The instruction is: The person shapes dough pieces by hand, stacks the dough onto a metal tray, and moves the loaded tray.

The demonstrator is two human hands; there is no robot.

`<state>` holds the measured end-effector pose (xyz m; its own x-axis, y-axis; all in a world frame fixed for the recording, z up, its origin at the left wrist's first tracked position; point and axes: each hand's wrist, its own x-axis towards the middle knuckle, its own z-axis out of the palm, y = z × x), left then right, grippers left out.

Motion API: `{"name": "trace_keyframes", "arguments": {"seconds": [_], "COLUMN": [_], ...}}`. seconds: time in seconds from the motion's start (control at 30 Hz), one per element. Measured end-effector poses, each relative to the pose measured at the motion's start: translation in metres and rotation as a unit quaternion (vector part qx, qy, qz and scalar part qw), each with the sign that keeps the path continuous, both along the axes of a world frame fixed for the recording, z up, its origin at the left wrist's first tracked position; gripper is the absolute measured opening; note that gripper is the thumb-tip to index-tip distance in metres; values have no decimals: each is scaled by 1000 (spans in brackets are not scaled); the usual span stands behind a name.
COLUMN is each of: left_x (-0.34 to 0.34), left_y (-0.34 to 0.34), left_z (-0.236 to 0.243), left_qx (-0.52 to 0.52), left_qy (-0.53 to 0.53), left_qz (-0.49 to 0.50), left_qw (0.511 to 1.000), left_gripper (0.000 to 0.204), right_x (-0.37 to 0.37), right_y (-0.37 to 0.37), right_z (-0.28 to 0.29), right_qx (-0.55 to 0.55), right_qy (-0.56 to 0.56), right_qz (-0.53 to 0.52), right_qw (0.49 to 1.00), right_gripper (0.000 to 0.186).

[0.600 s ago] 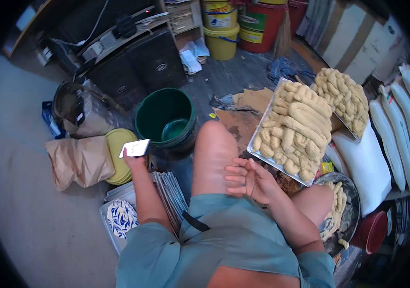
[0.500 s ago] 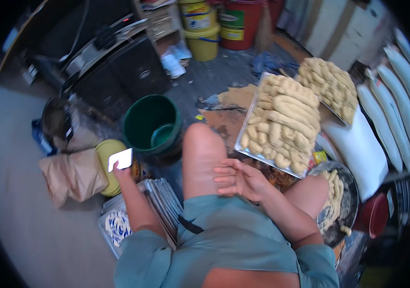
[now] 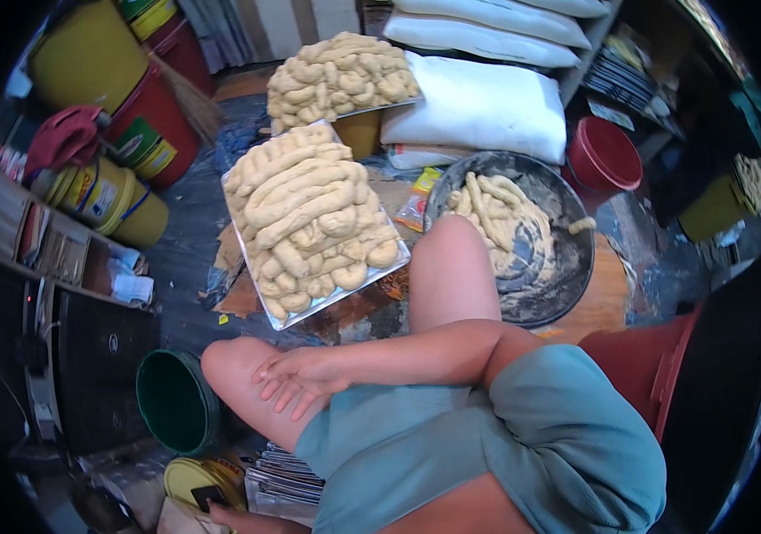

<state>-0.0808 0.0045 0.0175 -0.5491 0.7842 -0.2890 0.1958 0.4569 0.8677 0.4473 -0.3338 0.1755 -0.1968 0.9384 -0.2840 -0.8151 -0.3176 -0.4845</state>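
Observation:
At the lower edge, my left hand (image 3: 231,518) holds a dark phone (image 3: 211,498) over a yellow lid (image 3: 191,481). Only part of that hand shows. My right hand (image 3: 296,374) lies across my left thigh with its fingers spread and nothing in it. Beyond my knees, a metal tray (image 3: 275,322) is heaped with dough rolls (image 3: 305,214). To its right is a wide black basin (image 3: 567,285), holding long dough strips (image 3: 492,205) and floury residue. One short dough piece (image 3: 581,225) sits on its rim.
A second heap of dough (image 3: 340,76) stands behind the tray, beside stacked white sacks (image 3: 474,111). At left are a green tub (image 3: 175,400), a yellow bucket (image 3: 135,214) and a red bin (image 3: 153,129). Stacked metal trays (image 3: 282,481) lie near my left hand. A red bucket (image 3: 607,151) stands far right.
The view has swung to the right, so the basin and sacks sit more centrally. My right hand has come down onto my left thigh. The phone's screen looked bright before and is dark now.

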Motion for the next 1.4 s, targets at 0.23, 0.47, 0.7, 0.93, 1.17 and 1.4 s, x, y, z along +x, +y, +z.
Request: {"name": "trace_keyframes", "arguments": {"seconds": [0.23, 0.47, 0.7, 0.93, 1.17, 1.4], "left_x": [23, 188, 478, 583, 622, 628], "left_y": [-2, -20, -152, -283, -349, -346], "left_z": [32, 62, 169, 169, 143, 134], "left_qx": [-127, 217, 462, 448, 351, 295], "left_qy": [357, 454, 255, 44, 95, 167], "left_qz": [45, -116, -491, -709, -876, -888], "left_qw": [925, 856, 693, 543, 317, 311], "left_gripper": [73, 83, 54, 55, 52, 47], "right_x": [11, 36, 141, 281, 279, 211], "right_y": [-10, -35, -115, -260, -433, -316], "right_z": [0, 23, 41, -80, -358, -437], "right_qx": [48, 107, 124, -72, -599, -611], "right_qy": [-10, -72, -154, -151, -356, -346], "right_qz": [-21, -8, -218, -617, -391, -210], "right_qw": [999, 992, 956, 769, 602, 680], "right_gripper": [44, 45, 46, 46, 38, 51]}}
